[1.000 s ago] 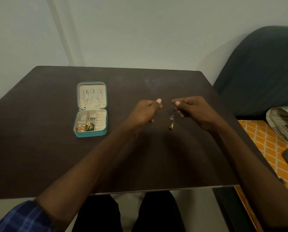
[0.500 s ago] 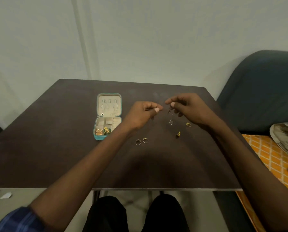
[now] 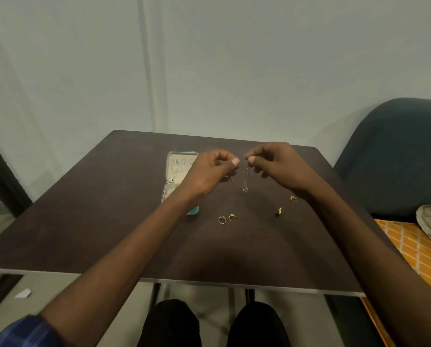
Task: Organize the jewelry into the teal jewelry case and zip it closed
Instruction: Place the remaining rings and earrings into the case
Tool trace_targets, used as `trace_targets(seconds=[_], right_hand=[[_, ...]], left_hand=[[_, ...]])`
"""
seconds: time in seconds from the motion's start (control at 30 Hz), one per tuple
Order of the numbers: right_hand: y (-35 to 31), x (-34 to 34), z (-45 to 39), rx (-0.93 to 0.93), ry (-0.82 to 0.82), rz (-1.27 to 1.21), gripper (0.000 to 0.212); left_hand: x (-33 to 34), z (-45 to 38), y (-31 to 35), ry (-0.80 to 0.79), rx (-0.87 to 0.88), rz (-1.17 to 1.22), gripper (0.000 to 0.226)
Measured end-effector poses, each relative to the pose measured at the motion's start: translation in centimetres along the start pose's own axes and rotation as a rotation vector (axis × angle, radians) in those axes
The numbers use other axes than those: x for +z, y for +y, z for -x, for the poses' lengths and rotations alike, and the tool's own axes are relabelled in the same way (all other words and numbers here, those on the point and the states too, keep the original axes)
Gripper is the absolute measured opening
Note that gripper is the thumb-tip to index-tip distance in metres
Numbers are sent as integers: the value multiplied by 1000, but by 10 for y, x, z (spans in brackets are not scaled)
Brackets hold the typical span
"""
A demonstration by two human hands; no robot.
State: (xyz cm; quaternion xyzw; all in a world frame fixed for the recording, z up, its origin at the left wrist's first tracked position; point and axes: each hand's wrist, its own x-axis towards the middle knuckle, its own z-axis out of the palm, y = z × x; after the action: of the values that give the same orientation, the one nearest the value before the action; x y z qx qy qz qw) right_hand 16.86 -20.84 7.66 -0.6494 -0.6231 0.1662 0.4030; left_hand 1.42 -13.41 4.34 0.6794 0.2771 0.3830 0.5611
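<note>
the dark table (image 3: 84,221) carries the open teal jewelry case (image 3: 181,169), partly behind the left hand (image 3: 209,171). both hands, left and right hand (image 3: 277,166), pinch a thin silver chain (image 3: 246,179) dangling between them. gold rings (image 3: 226,218) lie nearer.

Dim, soft overhead light, faint shadows on the dark table (image 3: 89,221), wide-angle bowing at edges.

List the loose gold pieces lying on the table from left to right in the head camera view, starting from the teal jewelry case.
teal jewelry case → first gold ring → second gold ring → small gold piece → gold ring near the right wrist
</note>
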Motion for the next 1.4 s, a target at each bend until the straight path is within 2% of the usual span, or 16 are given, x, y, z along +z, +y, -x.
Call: trace_targets(seconds=[0.07, 0.17, 0.27, 0.4, 0.6, 0.77, 0.83, 0.97, 1.03, 1.23, 1.4], right_hand=[[-5, 2, -1, 28, 4, -120, 9], [-9, 3, -1, 43, 7, -214, 7], [-13, 3, -1, 73, 32, -307, 5], [-16, 5, 0, 64, 41, -330, 0], [-18, 6, 3, 1, 40, -225, 9], [-15, 7, 8, -22, 31, -133, 4], [-13, 9, 8, -11, 46, -142, 4], [-10, 9, 3, 18, 83, -185, 5], [-7, 9, 2, 23, 62, -161, 8], [0, 9, 12, -38, 79, -123, 17], [-1, 6, 15, -86, -49, -108, 20]], left_hand=[[-2, 3, 0, -24, 6, -17, 4], [-5, 7, 1, -127, 27, -23, 16], [-5, 11, 4, -163, 59, -57, 18], [-5, 12, 3, -186, 48, -64, 16], [-4, 11, -1, -112, 16, -60, 7], [-9, 6, -6, 45, 98, -309, 13], [-10, 5, -6, 20, 119, -365, 13], [-3, 11, -4, -204, 12, -98, 7], [1, 13, -3, -252, -52, 56, 7], [6, 14, 1, -247, -195, 416, 14], [6, 11, 0, -239, -219, 442, 16]])
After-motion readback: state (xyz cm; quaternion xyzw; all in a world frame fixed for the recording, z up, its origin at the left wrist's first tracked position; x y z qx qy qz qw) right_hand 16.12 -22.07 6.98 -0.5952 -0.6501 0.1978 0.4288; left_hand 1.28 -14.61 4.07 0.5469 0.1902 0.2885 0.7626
